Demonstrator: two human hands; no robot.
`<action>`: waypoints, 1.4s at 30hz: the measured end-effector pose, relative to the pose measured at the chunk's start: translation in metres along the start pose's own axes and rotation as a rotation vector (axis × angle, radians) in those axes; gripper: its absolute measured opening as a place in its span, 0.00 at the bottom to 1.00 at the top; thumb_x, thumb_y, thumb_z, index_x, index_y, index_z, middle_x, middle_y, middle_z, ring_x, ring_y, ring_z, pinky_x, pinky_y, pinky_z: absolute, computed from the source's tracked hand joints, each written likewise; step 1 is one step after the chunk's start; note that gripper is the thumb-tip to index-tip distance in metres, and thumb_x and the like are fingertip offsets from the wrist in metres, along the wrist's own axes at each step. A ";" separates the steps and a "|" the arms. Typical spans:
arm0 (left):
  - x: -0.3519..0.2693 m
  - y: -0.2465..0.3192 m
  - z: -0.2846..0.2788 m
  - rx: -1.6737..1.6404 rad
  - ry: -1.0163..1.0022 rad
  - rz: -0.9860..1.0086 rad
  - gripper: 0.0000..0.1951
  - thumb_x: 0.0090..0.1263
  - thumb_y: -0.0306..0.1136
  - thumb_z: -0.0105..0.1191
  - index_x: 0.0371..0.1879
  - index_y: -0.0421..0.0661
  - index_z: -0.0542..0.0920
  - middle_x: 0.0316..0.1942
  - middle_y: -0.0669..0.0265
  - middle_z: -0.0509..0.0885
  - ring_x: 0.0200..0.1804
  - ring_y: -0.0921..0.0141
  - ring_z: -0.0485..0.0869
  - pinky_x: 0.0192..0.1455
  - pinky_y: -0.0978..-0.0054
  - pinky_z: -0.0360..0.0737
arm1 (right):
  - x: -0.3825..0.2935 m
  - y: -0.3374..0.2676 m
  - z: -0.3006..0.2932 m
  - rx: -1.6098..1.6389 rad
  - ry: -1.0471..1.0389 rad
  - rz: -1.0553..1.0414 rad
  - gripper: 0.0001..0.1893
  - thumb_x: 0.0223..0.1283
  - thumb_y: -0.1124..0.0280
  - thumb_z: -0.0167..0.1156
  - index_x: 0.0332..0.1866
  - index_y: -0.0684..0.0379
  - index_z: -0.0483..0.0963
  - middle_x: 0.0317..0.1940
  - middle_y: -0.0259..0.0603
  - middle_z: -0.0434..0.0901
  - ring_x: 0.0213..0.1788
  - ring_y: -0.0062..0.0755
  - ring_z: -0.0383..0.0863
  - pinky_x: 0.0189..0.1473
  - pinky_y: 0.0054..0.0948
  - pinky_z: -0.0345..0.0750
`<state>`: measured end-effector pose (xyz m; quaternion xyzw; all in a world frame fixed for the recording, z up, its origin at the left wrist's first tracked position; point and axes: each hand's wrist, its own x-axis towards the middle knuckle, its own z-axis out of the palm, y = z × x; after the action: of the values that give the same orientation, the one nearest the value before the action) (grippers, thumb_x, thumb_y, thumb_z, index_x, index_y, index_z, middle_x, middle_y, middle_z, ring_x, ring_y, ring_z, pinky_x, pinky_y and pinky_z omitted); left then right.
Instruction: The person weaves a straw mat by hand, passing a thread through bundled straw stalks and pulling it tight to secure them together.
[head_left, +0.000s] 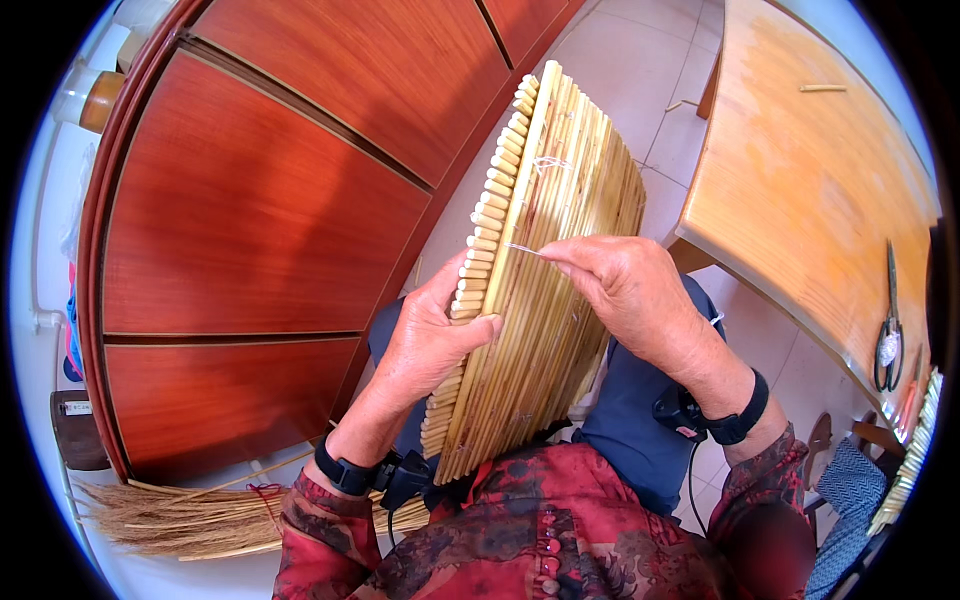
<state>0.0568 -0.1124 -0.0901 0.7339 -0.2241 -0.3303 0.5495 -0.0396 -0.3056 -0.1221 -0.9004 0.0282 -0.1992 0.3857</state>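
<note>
A stiff panel of peeled plant stalks (555, 300), probably sorghum, stands tilted on its edge over my lap. Its long stalks lie side by side, with the cut ends of a crosswise layer (491, 199) showing along the left edge. My left hand (439, 322) grips that edge, thumb on the near face and fingers hidden behind. Between thumb and forefinger, my right hand (622, 292) pinches a white thread (523, 248) that runs to the panel near the edge stalk. Another loose loop of white thread (553, 163) sits higher on the face.
At right is a wooden table (795, 172) with black-handled scissors (889, 349) and a short stalk piece (823, 88). A red wooden cabinet (255, 217) stands close on the left. A bundle of brushy stalks (187, 517) lies at lower left. Another stalk piece (681, 104) lies on the tiled floor.
</note>
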 end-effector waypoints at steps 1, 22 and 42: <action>0.000 0.001 0.000 0.003 0.002 -0.002 0.31 0.59 0.19 0.60 0.65 0.38 0.70 0.52 0.68 0.81 0.52 0.78 0.77 0.59 0.77 0.74 | 0.000 -0.001 -0.001 -0.003 0.000 0.001 0.09 0.65 0.67 0.57 0.42 0.56 0.82 0.34 0.46 0.85 0.36 0.48 0.85 0.38 0.42 0.81; -0.006 0.007 0.006 0.160 -0.006 0.058 0.31 0.59 0.20 0.60 0.66 0.37 0.69 0.51 0.69 0.81 0.52 0.80 0.76 0.59 0.79 0.73 | -0.012 -0.002 -0.025 0.256 0.011 0.053 0.07 0.63 0.73 0.59 0.43 0.59 0.81 0.30 0.48 0.83 0.32 0.45 0.84 0.34 0.35 0.78; 0.006 0.064 -0.041 0.802 -0.347 0.510 0.28 0.57 0.22 0.54 0.61 0.40 0.70 0.49 0.48 0.82 0.53 0.50 0.80 0.57 0.62 0.76 | -0.076 -0.061 -0.110 0.420 0.307 0.295 0.07 0.68 0.74 0.57 0.41 0.64 0.81 0.30 0.29 0.79 0.26 0.10 0.73 0.27 0.14 0.71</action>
<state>0.0928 -0.1087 -0.0237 0.7435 -0.5935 -0.1904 0.2422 -0.1575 -0.3223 -0.0363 -0.7464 0.1750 -0.2764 0.5796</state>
